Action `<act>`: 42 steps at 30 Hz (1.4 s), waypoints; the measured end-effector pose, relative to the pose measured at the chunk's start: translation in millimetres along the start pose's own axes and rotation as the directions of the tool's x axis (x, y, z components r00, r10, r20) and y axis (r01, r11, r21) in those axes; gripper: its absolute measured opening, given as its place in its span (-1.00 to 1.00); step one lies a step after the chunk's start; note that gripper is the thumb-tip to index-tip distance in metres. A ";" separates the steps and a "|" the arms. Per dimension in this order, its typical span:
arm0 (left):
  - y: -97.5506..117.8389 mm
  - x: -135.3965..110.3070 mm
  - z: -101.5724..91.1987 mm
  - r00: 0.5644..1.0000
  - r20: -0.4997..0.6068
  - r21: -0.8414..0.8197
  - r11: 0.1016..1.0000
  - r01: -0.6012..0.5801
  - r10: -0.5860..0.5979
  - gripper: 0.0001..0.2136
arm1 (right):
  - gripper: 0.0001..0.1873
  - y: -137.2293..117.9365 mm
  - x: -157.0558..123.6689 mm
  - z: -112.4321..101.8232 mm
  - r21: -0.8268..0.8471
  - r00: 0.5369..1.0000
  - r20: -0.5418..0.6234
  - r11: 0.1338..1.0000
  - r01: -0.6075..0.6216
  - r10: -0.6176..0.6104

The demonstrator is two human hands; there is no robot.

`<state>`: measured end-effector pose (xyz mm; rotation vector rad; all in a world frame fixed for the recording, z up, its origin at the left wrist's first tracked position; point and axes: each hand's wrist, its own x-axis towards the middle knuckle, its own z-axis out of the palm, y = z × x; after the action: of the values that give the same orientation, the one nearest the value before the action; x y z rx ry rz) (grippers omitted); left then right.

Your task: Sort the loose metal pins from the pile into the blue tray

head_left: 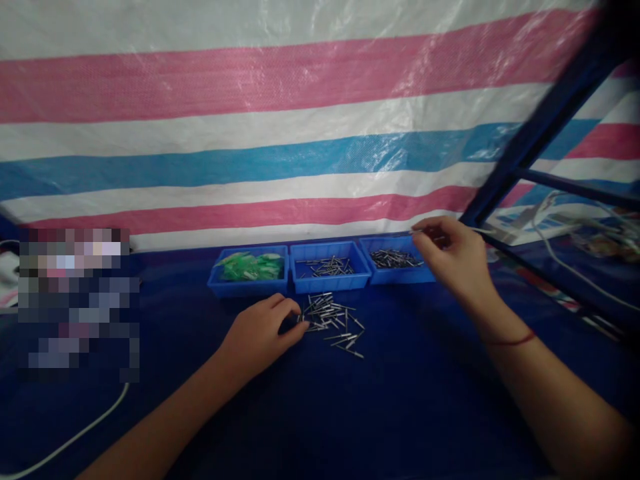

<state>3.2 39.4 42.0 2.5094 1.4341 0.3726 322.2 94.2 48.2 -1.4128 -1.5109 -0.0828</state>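
A loose pile of silver blind rivets (327,313) lies on the dark blue tabletop. At its left edge is my left hand (263,327), fingers curled and thumb close to the fingertips; whatever lies between them I cannot make out. Raised over the right-hand blue bin (400,273), my right hand (453,253) pinches a thin silver rivet (417,231) between thumb and fingers. That bin holds many dark, thin metal pieces. The middle blue bin (333,283) contains more silver rivets. Green plastic packets (250,267) fill the left blue bin (245,288).
Behind the bins hangs a striped plastic sheet (250,160). A dark metal frame (540,127) rises at the right, with a white cable (570,263) nearby. Another white cable (80,437) runs across the table's left side, below a blurred-out area.
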 end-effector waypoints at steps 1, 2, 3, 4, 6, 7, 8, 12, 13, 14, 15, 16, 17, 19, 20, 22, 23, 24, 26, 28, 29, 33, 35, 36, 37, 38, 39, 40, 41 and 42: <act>0.0 -0.1 -0.4 1.000 0.022 0.027 1.000 0.001 -0.002 -0.79 | -0.87 9.2 4.5 -2.4 -0.074 0.999 0.043 0.997 0.012 -0.009; 0.2 -0.3 -0.5 0.999 0.042 0.048 0.999 0.001 -0.003 -0.79 | -0.86 16.2 7.3 -3.7 -0.140 0.997 0.078 0.989 0.037 -0.026; 0.5 -0.4 -0.5 0.998 0.059 0.063 0.998 0.002 -0.006 -0.79 | -0.85 20.7 8.7 -3.9 -0.193 0.993 0.111 0.979 0.069 -0.048; 0.8 -0.6 -0.5 0.997 0.075 0.074 0.997 0.003 -0.009 -0.80 | -0.84 22.5 8.6 -3.1 -0.226 0.989 0.130 0.969 0.100 -0.071; 1.4 -1.1 -0.2 0.995 0.100 0.078 0.997 0.005 -0.012 -0.83 | -0.84 18.1 5.3 0.5 -0.228 0.985 0.137 0.965 0.131 -0.101; 1.6 -1.4 0.1 0.994 0.108 0.072 0.997 0.002 -0.010 -0.84 | -0.85 12.6 2.3 3.0 -0.204 0.984 0.142 0.969 0.138 -0.110; 1.7 -1.7 0.6 0.994 0.113 0.061 0.998 -0.001 -0.006 -0.84 | -0.86 5.4 -1.4 5.6 -0.169 0.980 0.157 0.974 0.151 -0.125; -0.1 -2.7 4.7 0.996 0.085 -0.030 1.000 -0.008 0.010 -0.84 | -0.89 -28.4 -19.6 16.0 -0.004 0.918 0.283 0.957 0.291 -0.277; -1.1 -2.6 5.9 0.998 0.069 -0.061 0.998 -0.007 0.011 -0.83 | -0.89 -36.1 -24.6 18.4 0.037 0.890 0.320 0.942 0.332 -0.326; -2.0 -2.4 7.0 0.999 0.049 -0.092 0.996 -0.005 0.010 -0.82 | -0.89 -43.1 -29.6 20.7 0.078 0.860 0.352 0.927 0.367 -0.370; -2.8 -2.0 7.9 1.000 0.028 -0.123 0.992 -0.005 0.008 -0.81 | -0.88 -49.4 -34.5 22.8 0.119 0.829 0.380 0.911 0.395 -0.410; -3.2 -1.4 8.5 1.000 0.002 -0.153 0.988 -0.005 0.005 -0.80 | -0.88 -55.1 -39.5 24.9 0.161 0.797 0.409 0.895 0.416 -0.444; -3.2 -0.8 9.0 1.000 -0.027 -0.185 0.983 -0.005 0.001 -0.79 | -0.88 -60.3 -44.4 26.8 0.204 0.766 0.437 0.881 0.427 -0.472; -1.5 0.5 9.7 0.996 -0.086 -0.263 0.965 -0.005 -0.018 -0.79 | -0.88 -69.4 -54.2 30.3 0.287 0.719 0.474 0.861 0.420 -0.509; 0.1 1.0 10.2 0.993 -0.111 -0.317 0.948 -0.003 -0.034 -0.79 | -0.88 -73.4 -59.0 31.8 0.326 0.701 0.490 0.855 0.404 -0.518; 4.6 1.5 12.1 0.987 -0.139 -0.462 0.887 0.005 -0.078 -0.79 | -0.89 -80.4 -67.8 34.2 0.394 0.670 0.526 0.849 0.352 -0.523; 7.0 1.5 13.4 0.985 -0.139 -0.545 0.839 0.008 -0.100 -0.79 | -0.88 -83.3 -71.6 35.1 0.423 0.659 0.543 0.847 0.321 -0.521; 9.4 1.3 14.9 0.984 -0.131 -0.625 0.781 0.010 -0.117 -0.79 | -0.86 -85.7 -74.8 35.8 0.450 0.649 0.558 0.846 0.287 -0.517; 13.4 0.9 17.3 0.984 -0.106 -0.745 0.667 0.016 -0.142 -0.79 | -0.89 -89.1 -78.9 36.6 0.492 0.655 0.569 0.844 0.214 -0.498; 15.8 0.6 18.8 0.983 -0.083 -0.802 0.596 0.030 -0.162 -0.79 | -0.91 -90.6 -79.9 36.7 0.514 0.696 0.553 0.845 0.147 -0.458; 16.3 0.6 19.3 0.982 -0.079 -0.813 0.581 0.036 -0.171 -0.79 | -0.90 -90.8 -79.6 36.5 0.519 0.721 0.543 0.847 0.116 -0.431; 15.4 0.6 21.5 0.981 -0.083 -0.792 0.609 0.041 -0.174 -0.80 | -0.89 -90.5 -77.1 35.3 0.529 0.808 0.502 0.848 -0.004 -0.309; 14.9 0.2 23.2 0.984 -0.075 -0.769 0.637 0.047 -0.164 -0.81 | -0.89 -90.3 -77.4 35.1 0.539 0.827 0.497 0.840 -0.059 -0.261; 14.9 -0.2 23.9 0.985 -0.069 -0.760 0.648 0.051 -0.158 -0.81 | -0.89 -90.3 -78.0 35.2 0.543 0.834 0.497 0.836 -0.082 -0.241; 15.2 -0.6 24.4 0.986 -0.068 -0.755 0.654 0.049 -0.151 -0.80 | -0.88 -90.3 -78.8 35.3 0.545 0.837 0.499 0.832 -0.103 -0.223; 15.6 -1.0 24.5 0.988 -0.068 -0.751 0.659 0.043 -0.142 -0.80 | -0.87 -90.4 -79.6 35.5 0.545 0.840 0.501 0.830 -0.119 -0.209; 16.3 -1.4 24.2 0.989 -0.071 -0.744 0.667 0.035 -0.132 -0.80 | -0.87 -90.5 -80.4 35.7 0.545 0.842 0.501 0.828 -0.128 -0.200; 17.1 -1.8 23.5 0.989 -0.080 -0.731 0.682 0.027 -0.124 -0.81 | -0.86 -90.7 -80.9 35.8 0.544 0.843 0.501 0.829 -0.131 -0.196; 18.0 -2.1 22.4 0.989 -0.089 -0.711 0.703 0.018 -0.115 -0.81 | -0.86 -90.9 -81.3 35.9 0.543 0.845 0.499 0.830 -0.129 -0.195; 18.8 -2.3 21.3 0.990 -0.098 -0.683 0.731 0.009 -0.104 -0.81 | -0.87 -91.1 -81.4 35.9 0.543 0.845 0.496 0.831 -0.123 -0.199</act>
<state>24.2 26.6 27.7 1.8536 1.1195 0.8860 213.3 32.0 26.4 -0.9487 -1.8152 0.7444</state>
